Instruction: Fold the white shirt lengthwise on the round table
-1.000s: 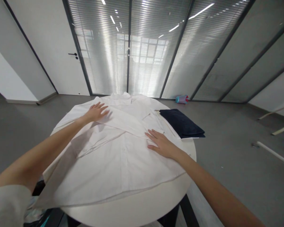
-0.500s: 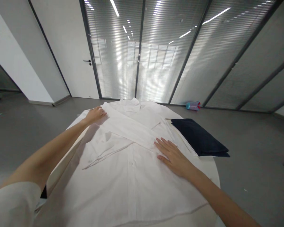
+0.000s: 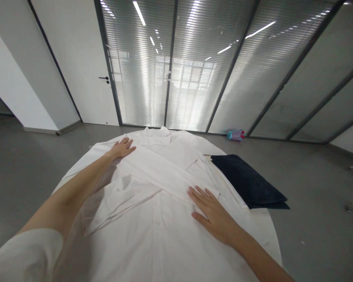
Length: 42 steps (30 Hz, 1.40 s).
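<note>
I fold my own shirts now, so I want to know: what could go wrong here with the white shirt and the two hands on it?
The folded sleeve is pinned only at its ends, by the left hand and the right hand; lifting either might let it slide askew. The white shirt reaches the round table's near edge, so it could slip off. Loose creases under the sleeve may get pressed in.

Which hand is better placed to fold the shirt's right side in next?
Probably the right hand: it lies flat on the shirt beside the unfolded right edge. The left hand rests far off, at the shoulder, on the folded sleeve.
</note>
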### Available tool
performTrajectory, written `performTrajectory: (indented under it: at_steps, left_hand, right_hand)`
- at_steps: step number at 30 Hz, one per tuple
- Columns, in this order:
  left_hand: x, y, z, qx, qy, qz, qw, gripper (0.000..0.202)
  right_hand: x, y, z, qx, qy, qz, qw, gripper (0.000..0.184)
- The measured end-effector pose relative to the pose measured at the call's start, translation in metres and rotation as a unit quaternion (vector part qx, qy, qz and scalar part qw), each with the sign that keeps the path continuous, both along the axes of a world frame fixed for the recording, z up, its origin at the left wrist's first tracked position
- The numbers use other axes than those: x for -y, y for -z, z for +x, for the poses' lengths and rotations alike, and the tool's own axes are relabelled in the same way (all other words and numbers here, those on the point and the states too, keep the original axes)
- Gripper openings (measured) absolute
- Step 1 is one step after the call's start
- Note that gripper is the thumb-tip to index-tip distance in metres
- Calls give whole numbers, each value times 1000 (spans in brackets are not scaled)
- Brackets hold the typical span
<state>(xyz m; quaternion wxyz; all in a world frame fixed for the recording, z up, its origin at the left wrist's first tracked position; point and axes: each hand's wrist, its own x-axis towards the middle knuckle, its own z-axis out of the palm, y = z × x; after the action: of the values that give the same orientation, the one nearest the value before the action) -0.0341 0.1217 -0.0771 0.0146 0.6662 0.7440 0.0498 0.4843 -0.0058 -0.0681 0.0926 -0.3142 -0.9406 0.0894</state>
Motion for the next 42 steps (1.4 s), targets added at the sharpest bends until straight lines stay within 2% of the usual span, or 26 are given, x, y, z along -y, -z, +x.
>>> performTrajectory:
  at_steps: [3, 6, 8, 12, 18, 22, 29, 34, 40, 42]
  left_hand:
    - [2, 3, 3, -6, -2, 40, 999, 68]
    - [8, 2, 11, -35, 10, 162, 986, 56]
    - [12, -1, 14, -49, 30, 208, 976, 50]
    - [18, -6, 15, -36, 65, 163, 984, 45]
    - [34, 0, 17, -1, 92, 187, 978, 42]
    - [44, 3, 22, 17, 115, 165, 979, 42]
    - [46, -1, 26, 33, 99, 166, 981, 43]
    - [55, -9, 19, 51, 50, 153, 986, 47]
    - [78, -6, 4, 23, 42, 81, 996, 53]
    - [84, -7, 7, 21, 49, 84, 995, 51]
  right_hand:
    - [-2, 3, 4, -44, 48, 46, 997, 53]
    - [-4, -1, 7, -71, 96, 78, 990, 36]
    - [-4, -6, 7, -70, 96, 75, 990, 25]
    - [-3, -11, 6, -71, 74, 73, 992, 20]
    - [-3, -9, 6, -82, 55, 74, 992, 16]
    - [-5, -8, 6, -89, 48, 70, 992, 16]
    - [-3, -14, 7, -80, 18, 88, 993, 12]
    - [0, -27, 15, -51, -11, 82, 995, 18]
    - [1, -33, 14, -2, -43, 169, 985, 17]
    - [0, -33, 12, 6, -45, 178, 983, 20]
